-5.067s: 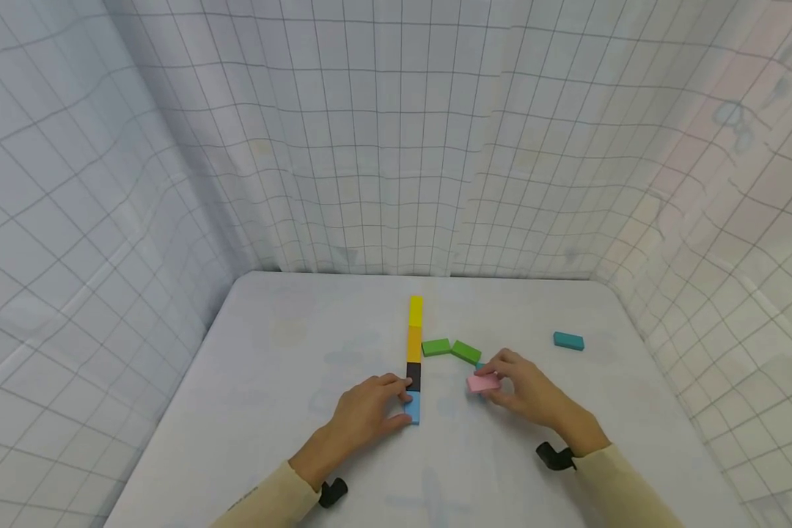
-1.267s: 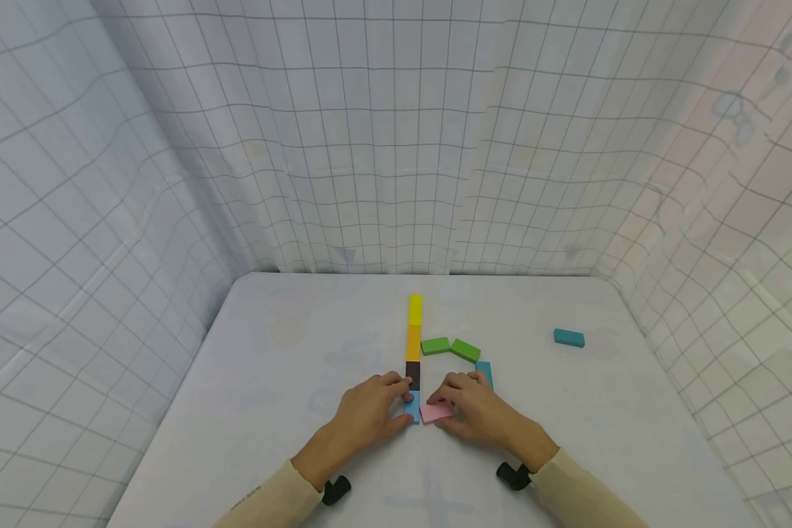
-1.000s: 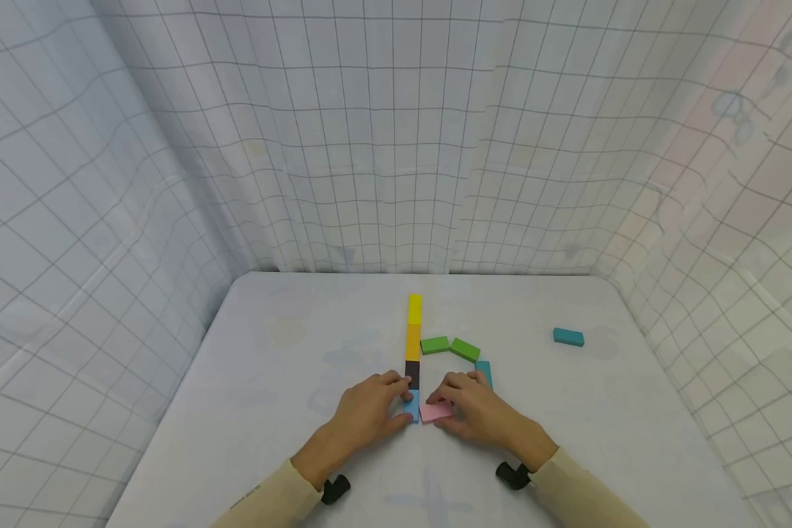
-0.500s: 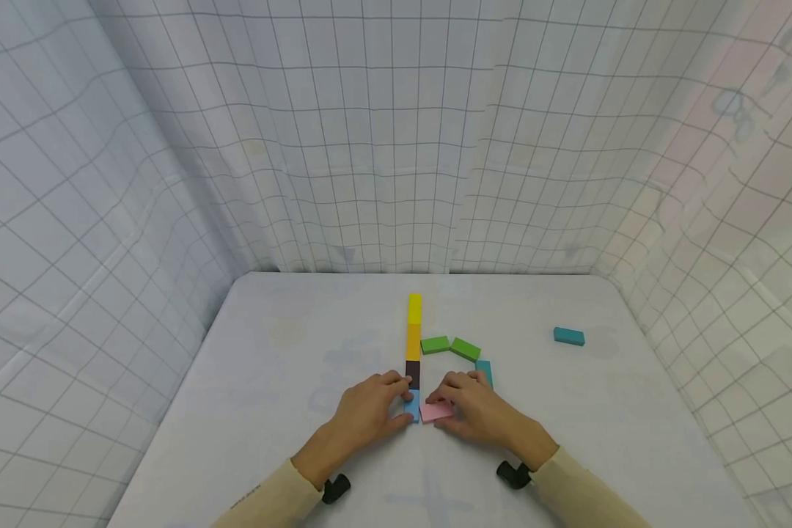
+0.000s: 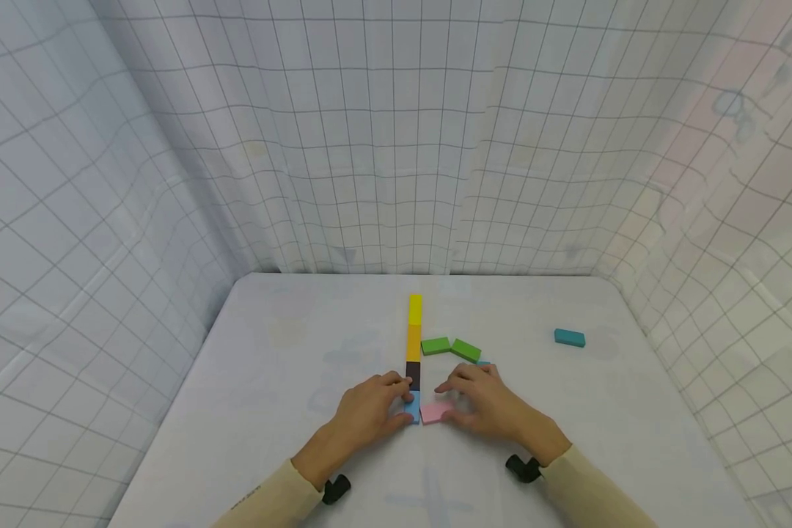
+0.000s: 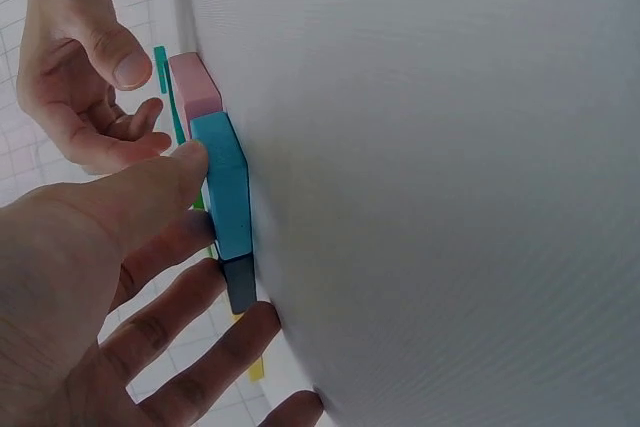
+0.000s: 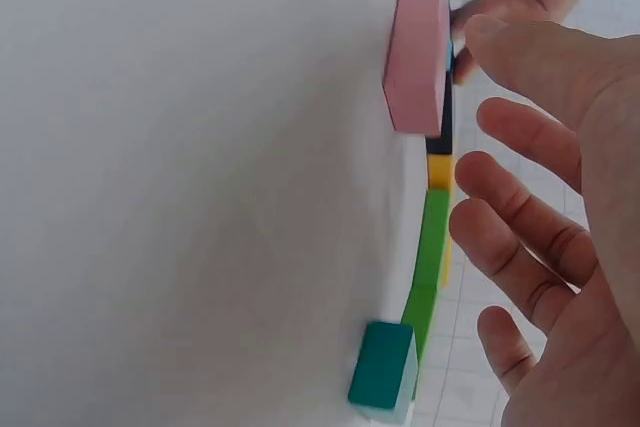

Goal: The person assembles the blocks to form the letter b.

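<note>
In the head view, my left hand (image 5: 366, 411) pinches the light blue block (image 5: 413, 407) between thumb and fingers at the near end of a straight column. Beyond it in line lie a black block (image 5: 413, 375), an orange block (image 5: 413, 343) and a yellow block (image 5: 416, 309). A pink block (image 5: 433, 412) lies flat just right of the light blue one. My right hand (image 5: 491, 403) hovers around the pink block, its fingers spread and lifted off; the right wrist view shows a gap between the fingers and the pink block (image 7: 418, 47).
Two green blocks (image 5: 435, 346) curve rightward from the orange block. A teal block (image 5: 483, 362) continues that curve, mostly hidden behind my right hand. Another teal block (image 5: 570, 338) lies apart at the right. Gridded white curtains (image 5: 383, 147) enclose the white table (image 5: 270, 352).
Earlier my right hand carried the pink block left and set it beside the light blue one. Now its fingers have let go and moved slightly up and right. The left hand stays put.
</note>
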The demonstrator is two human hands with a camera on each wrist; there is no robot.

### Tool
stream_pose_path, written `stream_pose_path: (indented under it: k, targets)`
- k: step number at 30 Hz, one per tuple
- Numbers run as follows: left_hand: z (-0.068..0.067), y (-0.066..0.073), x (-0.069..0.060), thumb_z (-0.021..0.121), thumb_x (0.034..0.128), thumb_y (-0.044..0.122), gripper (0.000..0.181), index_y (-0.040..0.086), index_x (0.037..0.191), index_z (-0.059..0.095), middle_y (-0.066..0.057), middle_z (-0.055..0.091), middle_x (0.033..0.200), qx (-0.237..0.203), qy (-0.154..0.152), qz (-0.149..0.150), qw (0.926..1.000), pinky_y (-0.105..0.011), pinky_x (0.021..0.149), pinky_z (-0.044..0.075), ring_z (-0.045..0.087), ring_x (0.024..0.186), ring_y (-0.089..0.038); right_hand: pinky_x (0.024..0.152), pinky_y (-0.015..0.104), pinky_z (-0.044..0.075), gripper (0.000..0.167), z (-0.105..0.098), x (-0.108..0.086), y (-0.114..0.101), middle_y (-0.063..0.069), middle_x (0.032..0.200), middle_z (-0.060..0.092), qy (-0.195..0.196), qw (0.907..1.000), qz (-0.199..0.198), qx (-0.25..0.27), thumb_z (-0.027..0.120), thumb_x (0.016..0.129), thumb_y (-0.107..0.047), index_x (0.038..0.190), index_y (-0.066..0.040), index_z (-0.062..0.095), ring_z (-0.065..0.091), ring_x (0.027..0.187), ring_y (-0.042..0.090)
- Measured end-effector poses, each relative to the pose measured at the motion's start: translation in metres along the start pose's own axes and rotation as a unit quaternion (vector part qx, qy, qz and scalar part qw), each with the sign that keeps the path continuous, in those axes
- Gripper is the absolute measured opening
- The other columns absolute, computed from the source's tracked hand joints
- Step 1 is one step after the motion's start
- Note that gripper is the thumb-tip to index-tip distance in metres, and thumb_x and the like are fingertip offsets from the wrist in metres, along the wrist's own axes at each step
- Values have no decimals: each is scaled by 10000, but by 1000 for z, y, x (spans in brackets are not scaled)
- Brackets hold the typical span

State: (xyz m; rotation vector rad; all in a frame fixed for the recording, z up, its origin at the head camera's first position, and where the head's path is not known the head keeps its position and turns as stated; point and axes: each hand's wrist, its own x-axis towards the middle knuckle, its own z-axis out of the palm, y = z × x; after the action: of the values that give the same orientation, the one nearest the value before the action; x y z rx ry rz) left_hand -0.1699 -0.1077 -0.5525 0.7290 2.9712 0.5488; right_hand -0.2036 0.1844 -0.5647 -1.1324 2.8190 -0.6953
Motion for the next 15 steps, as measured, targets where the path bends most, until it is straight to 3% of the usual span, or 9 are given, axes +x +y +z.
stream_pose_path:
  k: [7, 11, 15]
  targets:
    - [0, 1, 1, 976, 975, 382, 276, 240, 1190, 878, 20, 792, 1492, 22, -11, -18, 10000, -418, 922, 718, 796, 1177, -234, 1146, 587, 453, 349, -16, -6, 11, -47, 1303, 752, 428, 9988, 172, 162, 938, 1023, -318, 1349, -252, 829, 703, 1169, 152]
    - [0, 1, 1, 975, 975, 382, 276, 239, 1189, 878, 16, 793, 1490, 21, 22, -6, 10000, -400, 904, 715, 794, 1164, -231, 1101, 548, 457, 327, -23, -10, 22, -4, 1290, 756, 630, 9975, 246, 216, 909, 1050, -289, 1359, -215, 832, 710, 1160, 180]
    - [1, 1, -1, 971, 979, 376, 274, 230, 1193, 880, 11, 793, 1493, -28, 31, 15, 10000, -392, 887, 715, 799, 1172, -234, 1006, 475, 462, 335, -29, -16, 39, 39, 1268, 762, 994, 9948, 146, 161, 911, 1043, -217, 1361, -150, 831, 704, 1043, 190]
